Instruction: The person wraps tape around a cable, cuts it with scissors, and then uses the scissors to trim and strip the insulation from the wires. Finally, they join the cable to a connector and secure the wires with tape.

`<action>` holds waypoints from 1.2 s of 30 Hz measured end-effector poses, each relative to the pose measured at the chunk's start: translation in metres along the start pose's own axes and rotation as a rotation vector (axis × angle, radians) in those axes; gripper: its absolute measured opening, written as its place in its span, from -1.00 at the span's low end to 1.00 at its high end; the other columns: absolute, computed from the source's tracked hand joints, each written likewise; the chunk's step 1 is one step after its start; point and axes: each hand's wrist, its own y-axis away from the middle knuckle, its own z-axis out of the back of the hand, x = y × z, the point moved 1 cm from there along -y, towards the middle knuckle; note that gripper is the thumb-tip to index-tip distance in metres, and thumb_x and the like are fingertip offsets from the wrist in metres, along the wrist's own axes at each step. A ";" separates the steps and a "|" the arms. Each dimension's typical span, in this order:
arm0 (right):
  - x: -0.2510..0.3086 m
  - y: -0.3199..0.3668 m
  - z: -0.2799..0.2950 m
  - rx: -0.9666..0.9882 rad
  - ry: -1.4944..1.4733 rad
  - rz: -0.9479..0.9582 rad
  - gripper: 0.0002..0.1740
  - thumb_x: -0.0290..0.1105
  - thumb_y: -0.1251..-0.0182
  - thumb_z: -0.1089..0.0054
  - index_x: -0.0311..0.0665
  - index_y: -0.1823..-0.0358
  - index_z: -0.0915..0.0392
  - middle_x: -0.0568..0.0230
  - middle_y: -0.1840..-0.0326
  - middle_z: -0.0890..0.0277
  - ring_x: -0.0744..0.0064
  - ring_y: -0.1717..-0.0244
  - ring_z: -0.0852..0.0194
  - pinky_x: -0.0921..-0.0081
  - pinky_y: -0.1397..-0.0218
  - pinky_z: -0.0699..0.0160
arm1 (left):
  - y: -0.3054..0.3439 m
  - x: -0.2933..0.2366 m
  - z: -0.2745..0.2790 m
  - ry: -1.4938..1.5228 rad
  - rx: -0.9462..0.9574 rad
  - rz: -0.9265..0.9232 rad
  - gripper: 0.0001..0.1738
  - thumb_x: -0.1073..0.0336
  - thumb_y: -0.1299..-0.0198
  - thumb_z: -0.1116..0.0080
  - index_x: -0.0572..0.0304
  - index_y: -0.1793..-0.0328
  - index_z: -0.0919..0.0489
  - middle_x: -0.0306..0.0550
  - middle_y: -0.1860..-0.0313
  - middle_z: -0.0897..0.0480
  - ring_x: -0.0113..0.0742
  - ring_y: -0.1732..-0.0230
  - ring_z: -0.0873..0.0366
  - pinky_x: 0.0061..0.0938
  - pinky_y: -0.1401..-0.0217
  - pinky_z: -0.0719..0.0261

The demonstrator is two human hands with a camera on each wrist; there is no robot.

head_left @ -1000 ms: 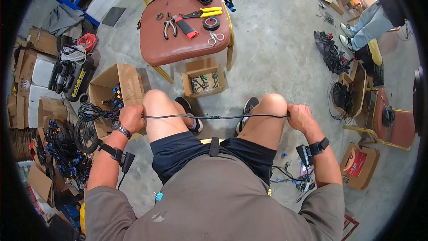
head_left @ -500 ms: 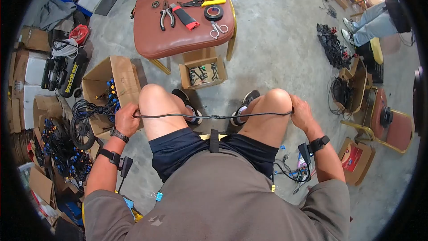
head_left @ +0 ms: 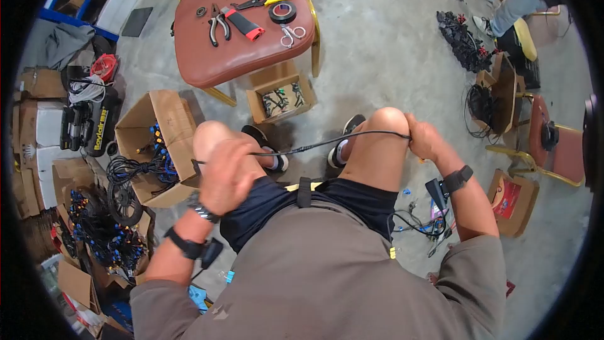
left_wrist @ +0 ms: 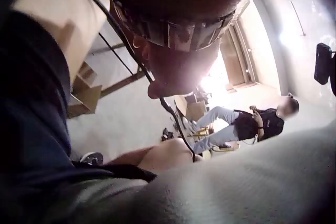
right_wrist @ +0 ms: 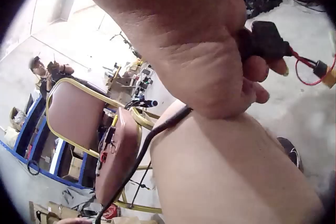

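Observation:
A black cable (head_left: pixel 333 141) runs between the two hands above the knees, with a thicker joint near its middle. My left hand (head_left: pixel 226 176), blurred, is over the left thigh; the cable passes by its thumb in the left wrist view, and a short length shows beyond the hand. At the right knee, my right hand (head_left: pixel 425 138) grips the other end. In the right wrist view, a black rectangular plug-like piece (right_wrist: pixel 269 40) sticks out past its curled fingers. Thin red and black wires lead from that piece to a yellow connector (right_wrist: pixel 331 77).
Ahead, a chair (head_left: pixel 220 66) bears pliers (head_left: pixel 218 25), wire strippers (head_left: pixel 251 1), black tape (head_left: pixel 282 12) and scissors (head_left: pixel 292 35). A small box (head_left: pixel 280 101) of short leads sits below. To the left, a carton (head_left: pixel 170 110) holds blue-tipped cables beside a coiled cable (head_left: pixel 129 169).
My left hand has moved right and inward along the cable, from beside the carton to over the thigh. The right hand stays by the knee; the cable now slopes up toward it.

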 end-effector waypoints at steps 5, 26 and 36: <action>0.005 -0.015 0.006 0.217 0.123 -0.191 -0.60 -0.56 -0.04 -0.14 -0.41 0.02 -0.42 -0.24 0.27 -0.59 -0.16 0.13 -0.58 0.07 0.14 -0.55 | -0.033 -0.041 -0.049 0.068 -0.006 -0.065 -0.49 0.48 0.13 -0.31 0.25 -0.05 -0.50 0.08 0.02 -0.56 0.05 -0.02 -0.51 -0.15 -0.09 -0.44; 0.012 -0.017 0.013 0.382 0.331 -0.126 -0.83 -0.47 -0.11 -0.11 -0.27 0.33 -0.68 0.03 0.20 -0.66 0.04 0.13 -0.64 0.21 0.17 -0.61 | -0.048 -0.011 -0.069 1.112 0.377 0.514 -0.81 0.62 0.04 -0.35 0.26 0.30 -0.60 -0.35 0.39 -0.58 -0.60 0.36 -0.52 -0.66 0.24 -0.53; 0.005 -0.005 0.006 0.362 0.329 -0.152 -0.81 -0.43 -0.13 -0.10 -0.25 0.30 -0.69 0.03 0.17 -0.66 0.05 0.08 -0.64 0.22 0.12 -0.62 | -0.044 -0.048 -0.065 0.515 0.081 0.119 -0.78 0.48 0.13 -0.40 0.25 0.39 -0.54 -0.24 0.54 -0.41 -0.43 0.47 -0.41 -0.48 0.41 -0.40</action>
